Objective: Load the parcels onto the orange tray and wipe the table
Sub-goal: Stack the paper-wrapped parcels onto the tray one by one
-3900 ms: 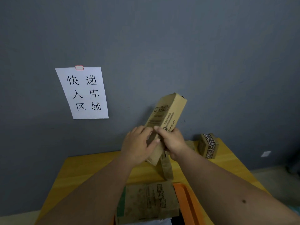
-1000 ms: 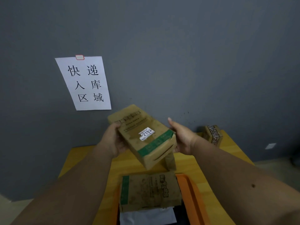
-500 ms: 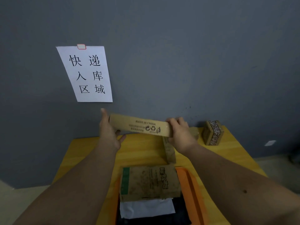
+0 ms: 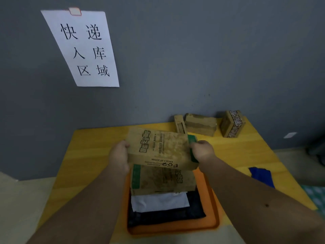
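Head view: held parcel [image 4: 159, 147] hides orange tray's [image 4: 209, 224] far edge.

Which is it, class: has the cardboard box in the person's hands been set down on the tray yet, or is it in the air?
In the air. Left hand and right hand grip the held box by its ends, tilted above the box already on the orange tray.

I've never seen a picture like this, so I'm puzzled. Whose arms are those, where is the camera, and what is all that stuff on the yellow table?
The camera sits on a person's head and looks down, so you see that person's own arms. The left hand and right hand hold a brown cardboard box by its ends, above another brown box on the orange tray. That tray also holds a white parcel and a dark parcel. Three small boxes wait near the grey wall, and a blue cloth lies on the yellow table.
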